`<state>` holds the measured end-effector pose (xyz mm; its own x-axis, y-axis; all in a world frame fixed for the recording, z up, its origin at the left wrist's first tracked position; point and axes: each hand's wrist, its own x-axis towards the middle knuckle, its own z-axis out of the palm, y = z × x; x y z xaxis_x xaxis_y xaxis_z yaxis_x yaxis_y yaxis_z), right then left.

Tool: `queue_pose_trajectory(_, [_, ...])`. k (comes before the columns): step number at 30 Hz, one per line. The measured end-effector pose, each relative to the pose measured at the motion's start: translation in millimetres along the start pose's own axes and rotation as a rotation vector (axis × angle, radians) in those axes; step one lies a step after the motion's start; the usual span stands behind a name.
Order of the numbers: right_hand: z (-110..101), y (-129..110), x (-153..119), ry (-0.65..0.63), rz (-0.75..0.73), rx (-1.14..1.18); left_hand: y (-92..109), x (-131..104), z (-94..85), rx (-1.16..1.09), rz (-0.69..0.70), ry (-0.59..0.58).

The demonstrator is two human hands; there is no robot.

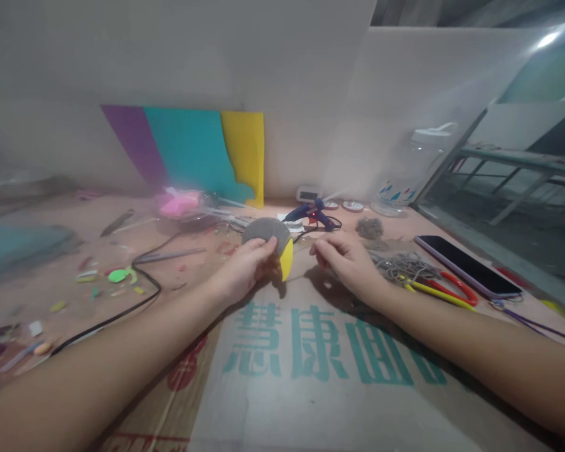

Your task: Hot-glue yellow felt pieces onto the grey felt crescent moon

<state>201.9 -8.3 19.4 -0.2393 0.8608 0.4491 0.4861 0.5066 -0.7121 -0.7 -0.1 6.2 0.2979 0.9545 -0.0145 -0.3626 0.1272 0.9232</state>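
Observation:
My left hand [247, 267] grips a rounded grey piece [268, 231] that looks wound with fine cord, its thumb pressed on the near side. A curved yellow piece [287, 260] stands along the right edge of it. To the right, apart from the grey piece, my right hand [341, 260] is closed with thumb and finger pinched together. Whatever lies between those fingertips is too small to make out. A faint thin line crosses the gap between the two hands. Beside the right wrist lies a tangle of grey cord [405, 269].
Behind the hands are a blue glue gun [306, 211], a small grey clump [370, 227] and a clear bottle [398, 176]. Red-and-yellow-handled pliers [440, 292] and a phone [468, 267] lie right. Coloured scraps and a black cable [145, 301] spread left; coloured foam sheets [188, 147] lean behind.

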Motion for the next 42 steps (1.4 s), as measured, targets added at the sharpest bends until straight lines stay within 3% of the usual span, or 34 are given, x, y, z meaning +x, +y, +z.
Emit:
queue_pose_trajectory(5, [-5, -3, 2, 0.124, 0.025, 0.128, 0, 0, -1.0, 0.02, 0.002, -0.015])
queue_pose_trajectory(8, [-5, -6, 0, 0.113, 0.006, 0.116, 4, -2, -3.1, -0.033, -0.072, -0.127])
queue_pose_trajectory(11, [-5, -10, -5, -0.032, -0.095, 0.054, 8, -4, -5.1, -0.112, -0.149, -0.293])
queue_pose_trajectory(14, [-4, -16, -13, -0.213, -0.266, -0.015, 10, -4, -6.2, -0.194, -0.184, -0.335])
queue_pose_trajectory(18, [-1, -17, -17, -0.272, -0.385, -0.05, 9, -3, -6.5, -0.236, -0.237, -0.348])
queue_pose_trajectory(24, [1, -15, -14, -0.224, -0.256, -0.026, 7, -5, -4.8, -0.186, -0.227, -0.311])
queue_pose_trajectory(32, [9, -13, -15, -0.328, -0.137, 0.052, 5, -11, 7.4, -0.019, -0.153, -0.268])
queue_pose_trajectory(38, [11, -16, -16, -0.355, -0.237, 0.008, 0, -12, 7.1, 0.02, -0.132, -0.28])
queue_pose_trajectory(42, [6, -15, -14, -0.355, -0.243, 0.044, -5, -8, 0.8, 0.257, -0.052, -0.213])
